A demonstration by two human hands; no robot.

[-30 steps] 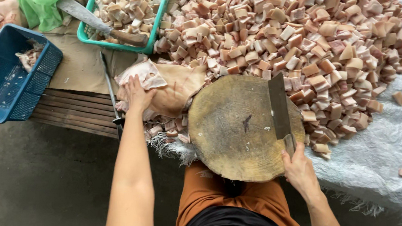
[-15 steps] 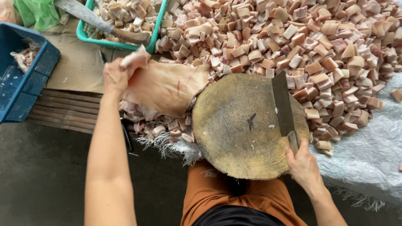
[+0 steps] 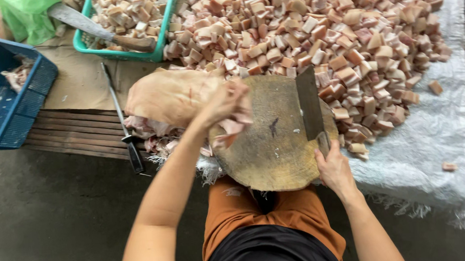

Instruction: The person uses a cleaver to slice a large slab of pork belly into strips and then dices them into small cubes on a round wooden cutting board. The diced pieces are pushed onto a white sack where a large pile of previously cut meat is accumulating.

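Note:
My left hand [image 3: 224, 101] grips a large slab of raw pork with pale skin [image 3: 171, 96] and holds it at the left edge of the round wooden chopping block [image 3: 268, 144]. My right hand [image 3: 334, 167] holds the handle of a cleaver [image 3: 309, 104], whose blade lies flat on the block's right side. A big heap of cubed pork pieces [image 3: 317, 28] covers the white woven sheet [image 3: 432, 134] beyond the block.
A green basket [image 3: 124, 24] of meat cubes holds a second knife [image 3: 97, 28] at the upper left. A blue crate [image 3: 5, 101] sits at the far left on wooden slats. A sharpening steel [image 3: 121, 118] lies beside the slab. Bare concrete floor is in front.
My left hand has lifted the pork slab off the pile at the left and carried it right, to the block's edge. The right hand and cleaver stayed on the block.

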